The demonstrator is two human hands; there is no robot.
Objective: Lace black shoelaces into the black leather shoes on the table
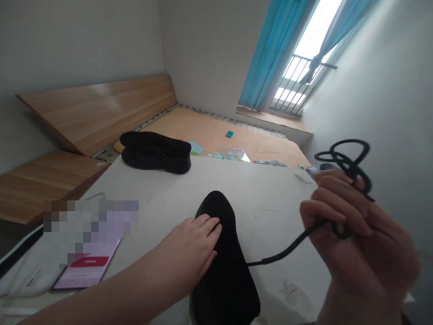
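A black shoe stands on the white table in front of me, with a black insole lying over its top. My left hand reaches across from the left and grips the shoe and insole near the middle, fingers bent over the top. From the shoe's right side a black shoelace runs up into my right hand. That hand is raised at the right, its fingers closed around the lace, and loose loops stick out above them. Farther back on the left sits a second black shoe with another insole on top.
A phone with a lit screen lies at the left of the white table, partly blurred out, beside a pale cable. Clear plastic packaging and a small teal item lie on the tan bed surface behind. Wooden boards stand at left.
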